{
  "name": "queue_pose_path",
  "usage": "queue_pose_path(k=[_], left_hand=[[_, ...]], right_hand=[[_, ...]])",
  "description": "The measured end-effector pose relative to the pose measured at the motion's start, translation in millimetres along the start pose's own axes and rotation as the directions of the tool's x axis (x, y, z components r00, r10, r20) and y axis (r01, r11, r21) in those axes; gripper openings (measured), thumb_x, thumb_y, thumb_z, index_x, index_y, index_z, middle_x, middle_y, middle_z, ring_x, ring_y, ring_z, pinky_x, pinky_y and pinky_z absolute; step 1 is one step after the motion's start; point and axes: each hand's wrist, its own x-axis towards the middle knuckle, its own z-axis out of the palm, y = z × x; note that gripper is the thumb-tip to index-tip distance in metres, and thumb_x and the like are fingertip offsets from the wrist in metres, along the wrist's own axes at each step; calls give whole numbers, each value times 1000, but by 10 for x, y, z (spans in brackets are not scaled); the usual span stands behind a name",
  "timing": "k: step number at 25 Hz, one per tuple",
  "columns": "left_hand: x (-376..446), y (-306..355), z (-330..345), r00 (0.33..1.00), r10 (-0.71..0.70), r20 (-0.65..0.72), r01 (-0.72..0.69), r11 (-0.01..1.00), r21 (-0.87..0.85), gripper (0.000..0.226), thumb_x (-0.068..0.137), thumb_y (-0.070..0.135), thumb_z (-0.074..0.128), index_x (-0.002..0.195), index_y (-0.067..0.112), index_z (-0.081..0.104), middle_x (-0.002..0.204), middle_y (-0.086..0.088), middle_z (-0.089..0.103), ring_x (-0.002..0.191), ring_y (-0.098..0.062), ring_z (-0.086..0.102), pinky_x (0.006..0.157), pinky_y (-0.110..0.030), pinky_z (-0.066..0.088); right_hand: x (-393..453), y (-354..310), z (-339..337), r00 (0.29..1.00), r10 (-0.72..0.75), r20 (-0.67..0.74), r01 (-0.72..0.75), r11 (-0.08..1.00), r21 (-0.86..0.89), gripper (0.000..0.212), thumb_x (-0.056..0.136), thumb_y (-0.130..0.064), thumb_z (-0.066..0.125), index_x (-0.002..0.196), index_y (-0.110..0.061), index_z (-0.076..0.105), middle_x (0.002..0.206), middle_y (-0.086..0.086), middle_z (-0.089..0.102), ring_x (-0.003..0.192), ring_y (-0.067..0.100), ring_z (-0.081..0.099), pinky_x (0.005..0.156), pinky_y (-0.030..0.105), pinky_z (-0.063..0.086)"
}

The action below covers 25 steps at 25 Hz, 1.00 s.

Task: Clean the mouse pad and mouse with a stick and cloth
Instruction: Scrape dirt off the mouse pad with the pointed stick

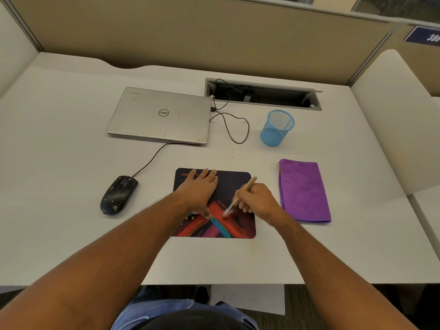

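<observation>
A dark mouse pad (234, 184) with red and blue stripes lies in the middle of the white desk. My left hand (200, 188) presses flat on its left half, fingers straight. My right hand (256, 198) grips a wooden stick (248, 185); the stick's white tip (227, 212) touches the pad near its centre. Pale crumbs (190, 218) sit on the pad by my left thumb. A black wired mouse (118, 194), speckled with pale bits, lies left of the pad. A folded purple cloth (304, 189) lies to the right of the pad.
A shut silver laptop (159, 115) sits behind the pad, with the mouse cable (152, 160) running to it. A blue mesh pen cup (277, 127) stands at the back right. An open cable slot (262, 94) is in the desk near the partition.
</observation>
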Motion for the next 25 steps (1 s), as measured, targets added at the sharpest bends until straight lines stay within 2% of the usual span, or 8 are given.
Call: queue_pose_path(k=[3,5,8,10,15,20,22,25], left_hand=[[5,3,1,1000,1,0,-1,1000,6,127,71,58,80,160,13,1,167,-7,-6,153,-26,-7,120,-52,-4],[10,-2,5,1000,-2,2,2,1000,2,127,71,58,81,160,13,1,167,-6,-6,153,-26,-7,120,-52,-4],[8,7,4,1000,-10,10,10,1000,-6,126,71,57,81,160,14,2,167,-6,-5,154,-26,-5,120,-53,-3],[11,9,5,1000,-11,11,11,1000,-7,127,71,58,81,160,15,1,167,-6,-4,154,-27,-5,120,-53,-3],[16,0,8,1000,-4,9,4,1000,-5,127,70,58,81,160,14,2,167,-6,-5,154,-27,-5,120,-53,-3],[18,9,11,1000,-12,15,12,1000,-8,127,71,59,81,160,15,1,168,-6,-4,154,-27,-4,120,-53,-3],[20,11,13,1000,-17,16,17,1000,-11,128,70,59,81,160,16,1,168,-5,-4,154,-27,-4,120,-54,-3],[27,4,16,1000,-17,17,17,1000,-16,128,70,59,81,160,16,1,168,-5,-4,154,-27,-5,120,-53,-4]], right_hand=[[10,-24,37,981,14,-192,27,978,207,19,100,-29,60,94,-20,74,81,2,76,72,13,70,72,24,59],[-47,39,124,993,4,-117,10,993,121,20,100,-29,59,96,-17,75,81,1,75,73,14,70,75,26,59],[-164,94,106,992,7,123,13,988,-156,29,101,-28,56,83,-14,73,71,-1,72,64,10,67,69,25,57],[-174,102,10,990,19,140,12,975,-222,31,101,-27,55,82,-11,72,69,-1,70,63,10,66,66,23,55],[-176,144,57,989,5,-150,20,987,162,25,103,-25,55,95,-13,75,78,3,74,70,14,68,70,24,58],[-309,253,129,992,72,100,-56,987,-148,33,103,-27,54,80,-13,72,69,-2,69,62,11,66,64,20,54],[-310,248,68,994,51,93,-41,994,-105,32,103,-26,54,85,-8,73,70,0,70,64,13,66,64,21,55],[-342,200,118,999,-7,32,4,993,122,29,103,-30,55,90,-12,74,80,4,74,73,17,69,75,28,59]])
